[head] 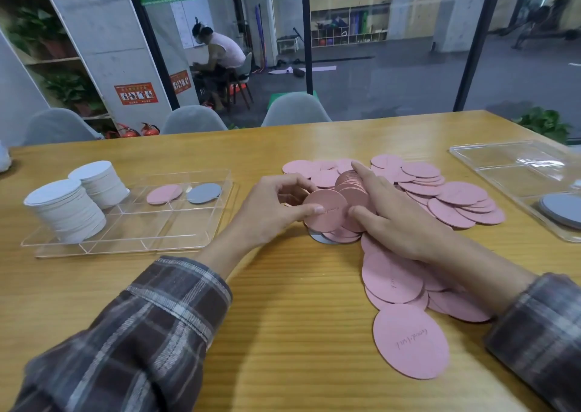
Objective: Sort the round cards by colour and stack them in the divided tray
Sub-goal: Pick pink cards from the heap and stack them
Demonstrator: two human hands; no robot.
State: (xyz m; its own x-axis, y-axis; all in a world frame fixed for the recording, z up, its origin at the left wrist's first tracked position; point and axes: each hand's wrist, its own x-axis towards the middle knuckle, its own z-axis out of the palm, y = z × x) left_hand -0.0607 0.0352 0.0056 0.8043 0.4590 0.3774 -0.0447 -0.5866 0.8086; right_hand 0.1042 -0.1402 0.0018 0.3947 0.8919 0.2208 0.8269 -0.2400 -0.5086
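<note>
A bunch of pink cards point(349, 188), thin matt discs stood on edge and packed face to face, is held between both hands over the wooden table point(283, 317). The left hand point(276, 204) pinches its near end, thumb flat on the front card's face and fingers curled behind. The right hand point(393, 213) closes on it from the other side, forefinger stretched along the top of the row and thumb tip at the front card's edge. Just under the grip lie a few flat pink discs with a grey card point(317, 238) showing beneath them. Beyond and to the right of the grip, loose pink cards point(452, 198) spread in overlapping layers. More run under the right forearm towards the person, ending in a nearest pink card point(410, 341) that bears faint handwriting. Left of the grip and below it, towards the person, the tabletop is bare wood, and a strip of bare wood also separates the left hand from the divided tray point(125, 242). That clear tray, well to the left of the grip, holds two tall white stacks point(66, 210) at its left end. A single pink card point(164, 193) and a single grey disc point(204, 193) lie in neighbouring far compartments, while the near compartments show only clear plastic. Far to the right of the grip, a second clear tray point(503, 166) reaches the picture's edge and holds a low grey stack point(562, 210) at its near end.
</note>
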